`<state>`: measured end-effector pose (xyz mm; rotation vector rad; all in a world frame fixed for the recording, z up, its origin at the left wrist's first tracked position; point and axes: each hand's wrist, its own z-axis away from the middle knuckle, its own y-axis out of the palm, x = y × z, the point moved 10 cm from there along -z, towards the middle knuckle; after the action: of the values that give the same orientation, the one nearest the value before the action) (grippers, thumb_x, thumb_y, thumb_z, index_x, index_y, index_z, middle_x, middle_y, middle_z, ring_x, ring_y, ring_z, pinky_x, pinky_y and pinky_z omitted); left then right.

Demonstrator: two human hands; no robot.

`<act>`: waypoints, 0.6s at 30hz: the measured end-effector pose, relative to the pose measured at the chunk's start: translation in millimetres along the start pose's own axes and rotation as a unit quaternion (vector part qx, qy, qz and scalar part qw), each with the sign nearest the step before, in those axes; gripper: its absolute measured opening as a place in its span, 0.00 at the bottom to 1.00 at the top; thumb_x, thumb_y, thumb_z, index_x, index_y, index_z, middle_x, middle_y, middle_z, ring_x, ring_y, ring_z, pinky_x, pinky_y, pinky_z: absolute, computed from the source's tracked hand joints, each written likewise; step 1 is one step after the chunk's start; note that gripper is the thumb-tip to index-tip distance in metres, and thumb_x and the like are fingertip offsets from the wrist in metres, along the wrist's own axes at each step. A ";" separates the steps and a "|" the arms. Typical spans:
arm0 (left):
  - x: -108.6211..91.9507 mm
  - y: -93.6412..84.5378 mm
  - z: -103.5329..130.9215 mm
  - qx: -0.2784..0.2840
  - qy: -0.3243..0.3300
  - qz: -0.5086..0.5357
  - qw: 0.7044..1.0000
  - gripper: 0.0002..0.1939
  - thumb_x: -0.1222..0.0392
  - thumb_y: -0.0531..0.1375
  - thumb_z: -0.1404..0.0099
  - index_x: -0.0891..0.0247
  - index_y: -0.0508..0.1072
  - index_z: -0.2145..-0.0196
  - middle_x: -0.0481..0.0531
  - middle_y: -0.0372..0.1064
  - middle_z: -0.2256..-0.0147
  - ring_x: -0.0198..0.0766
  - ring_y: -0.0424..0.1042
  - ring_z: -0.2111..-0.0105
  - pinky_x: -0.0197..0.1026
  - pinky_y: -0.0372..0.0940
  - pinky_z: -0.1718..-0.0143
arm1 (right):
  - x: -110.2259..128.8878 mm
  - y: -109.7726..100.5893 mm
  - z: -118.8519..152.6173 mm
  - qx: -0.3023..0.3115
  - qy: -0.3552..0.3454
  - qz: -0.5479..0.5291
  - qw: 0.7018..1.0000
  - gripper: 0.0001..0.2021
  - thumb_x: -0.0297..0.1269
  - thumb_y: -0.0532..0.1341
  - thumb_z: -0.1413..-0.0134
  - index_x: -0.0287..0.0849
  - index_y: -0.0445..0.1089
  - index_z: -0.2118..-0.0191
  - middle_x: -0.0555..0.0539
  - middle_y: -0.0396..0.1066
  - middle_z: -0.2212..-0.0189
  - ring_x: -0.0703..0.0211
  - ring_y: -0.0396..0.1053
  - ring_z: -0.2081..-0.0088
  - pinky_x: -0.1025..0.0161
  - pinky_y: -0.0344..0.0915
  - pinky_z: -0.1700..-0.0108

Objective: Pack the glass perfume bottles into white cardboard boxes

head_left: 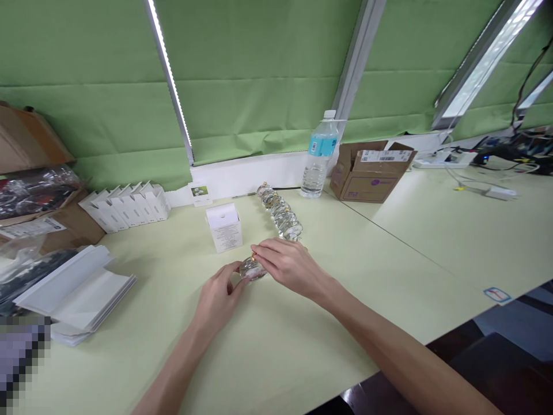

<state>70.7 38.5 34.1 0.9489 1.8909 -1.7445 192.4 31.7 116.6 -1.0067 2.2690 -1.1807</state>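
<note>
A small round clear glass jar [252,270] with a gold knob on top rests on the pale table, between my two hands. My left hand [219,294] grips its left side between thumb and fingers. From the right, my right hand [287,265] has its fingers pinched at the gold knob. Behind my right hand, a row of similar clear glass jars [280,213] with gold details runs back toward the wall. An upright white box [224,229] with printed text on its front stands just behind the held jar.
Along the wall are a water bottle [319,155], an opened cardboard box [371,173] and a row of white boxes [125,208]. Flattened white cartons [82,294] lie at left beside larger cardboard boxes [78,225]. A power strip [444,158] and cables are at far right.
</note>
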 end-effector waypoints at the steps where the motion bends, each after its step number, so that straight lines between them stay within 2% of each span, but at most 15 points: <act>1: 0.3 0.2 0.0 0.000 0.000 0.000 1.000 0.17 0.50 0.50 0.35 0.55 0.68 0.52 0.49 0.71 0.60 0.31 0.61 0.78 0.36 0.57 0.74 | 0.6 0.8 0.0 0.005 -0.003 0.001 1.000 0.13 0.34 0.50 0.34 0.41 0.70 0.54 0.46 0.73 0.64 0.61 0.69 0.65 0.62 0.54 0.71; 11: 1.7 1.0 0.0 -0.001 0.006 0.001 1.000 0.15 0.51 0.51 0.35 0.53 0.67 0.52 0.46 0.71 0.58 0.30 0.61 0.79 0.36 0.58 0.73 | 1.8 1.3 3.4 -0.004 -0.022 -0.006 1.000 0.12 0.33 0.53 0.36 0.40 0.70 0.52 0.47 0.74 0.69 0.61 0.68 0.68 0.62 0.55 0.71; 18: 3.2 2.3 -0.3 0.002 0.000 -0.002 1.000 0.15 0.50 0.51 0.34 0.53 0.67 0.53 0.46 0.71 0.58 0.30 0.60 0.79 0.36 0.57 0.74 | -13.0 2.8 0.4 -0.050 0.075 -0.163 0.983 0.10 0.34 0.55 0.37 0.43 0.73 0.58 0.47 0.73 0.65 0.61 0.68 0.64 0.64 0.63 0.65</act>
<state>70.1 39.4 30.3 0.9485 1.8909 -1.7507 200.2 42.3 114.3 -1.4147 2.3615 -1.3189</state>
